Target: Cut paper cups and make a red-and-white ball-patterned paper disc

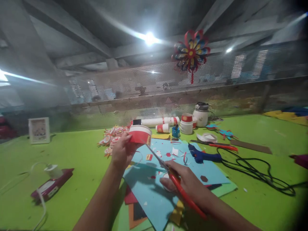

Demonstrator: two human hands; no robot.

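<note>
A red and white paper cup (139,134) is held up over the paper by my left hand (122,150), whose fingers wrap around its side. Red-handled scissors (176,184) are in my right hand (185,178), closed around the handles. Their blades point up and left, with the tip at the cup's lower side; whether they cut into it I cannot tell. Beneath both hands lies a sheet of light blue paper (146,192), with small red and white scraps on it. Part of a round white piece (166,183) shows behind my right fingers.
A blue glue gun (203,156) with a black cord lies at the right, near a red-handled tool (223,147). Paper cups (186,126), a blue bottle (175,131) and a white jar (201,115) stand behind. A power strip (53,186) lies left.
</note>
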